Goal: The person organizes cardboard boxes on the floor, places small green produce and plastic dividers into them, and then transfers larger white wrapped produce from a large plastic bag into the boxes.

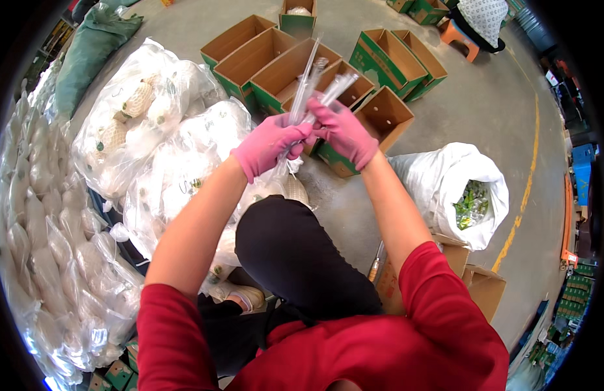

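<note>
Both my hands are in pink gloves and meet in front of me above my raised knee. Several long, narrow strips of folded clear plastic [302, 93] stand up out of my left hand [270, 144], which is closed around their lower part. My right hand [343, 129] has its fingers pinched on a second clear plastic bundle [340, 87] beside them, close against the left fingers. Some clear film hangs below the left hand. Whether the plastic is bags or sleeves cannot be told. Behind the hands stand open green-and-brown cardboard cartons [277, 73].
Big clear bags [150, 112] of pale round produce in foam nets lie left, beside a tall stack of filled bags [43, 210]. To the right is an open white sack [429, 171] with green and clear scraps. A wooden-handled tool [374, 269] lies near my knee; an orange stool [460, 39] stands farther off.
</note>
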The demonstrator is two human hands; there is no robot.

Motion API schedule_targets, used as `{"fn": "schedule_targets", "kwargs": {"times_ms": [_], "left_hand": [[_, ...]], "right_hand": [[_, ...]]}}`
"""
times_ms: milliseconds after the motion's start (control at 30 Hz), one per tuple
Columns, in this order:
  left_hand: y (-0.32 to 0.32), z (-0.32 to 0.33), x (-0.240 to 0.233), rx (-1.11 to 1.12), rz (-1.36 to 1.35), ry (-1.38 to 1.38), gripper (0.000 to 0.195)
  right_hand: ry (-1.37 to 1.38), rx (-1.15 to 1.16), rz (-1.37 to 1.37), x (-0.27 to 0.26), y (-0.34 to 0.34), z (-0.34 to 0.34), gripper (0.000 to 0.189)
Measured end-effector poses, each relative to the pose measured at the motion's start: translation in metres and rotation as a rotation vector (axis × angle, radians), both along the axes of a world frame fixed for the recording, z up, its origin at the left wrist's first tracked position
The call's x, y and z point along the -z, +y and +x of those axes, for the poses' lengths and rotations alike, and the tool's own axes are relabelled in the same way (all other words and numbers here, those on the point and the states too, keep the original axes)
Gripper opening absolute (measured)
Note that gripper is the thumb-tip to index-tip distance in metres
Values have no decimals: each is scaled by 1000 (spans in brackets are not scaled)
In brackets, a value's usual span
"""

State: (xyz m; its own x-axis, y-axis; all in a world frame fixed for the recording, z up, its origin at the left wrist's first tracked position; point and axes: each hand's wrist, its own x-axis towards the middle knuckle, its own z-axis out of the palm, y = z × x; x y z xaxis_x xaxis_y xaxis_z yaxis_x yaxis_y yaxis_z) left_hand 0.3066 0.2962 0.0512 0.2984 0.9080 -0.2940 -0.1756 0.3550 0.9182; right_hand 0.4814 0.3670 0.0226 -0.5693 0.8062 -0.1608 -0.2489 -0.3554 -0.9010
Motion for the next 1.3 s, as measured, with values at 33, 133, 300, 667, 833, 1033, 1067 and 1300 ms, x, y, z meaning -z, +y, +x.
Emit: {"fn": "schedule_targets", "kwargs": {"times_ms": [33, 133, 300, 667, 833, 1033, 1067, 1300], "left_hand": [[1, -2, 6, -14, -23, -9, 35], [5, 0, 21, -39, -83, 11, 36], [29, 14, 56, -66, -199, -152, 32], [46, 15, 109, -164, -277, -151, 34], [52, 1, 109, -200, -208, -151, 34], [54, -1, 115, -191, -220, -224, 32], [51, 1, 113, -189, -234, -214, 33], [53, -10, 103, -247, -206, -277, 38]], "right_hand": [[166, 50, -85, 4, 11, 5, 56], [-61, 229, -6, -2, 22, 35, 37], [-174, 319, -40, 14, 34, 42, 28], [-317, 338, -73, 58, 53, 44, 28], [-456, 698, 111, 57, 92, 145, 43], [-976, 240, 126, 38, 85, 98, 59], [-664, 120, 31, 32, 81, 78, 58], [-384, 429, 45, 49, 136, 19, 21]]}}
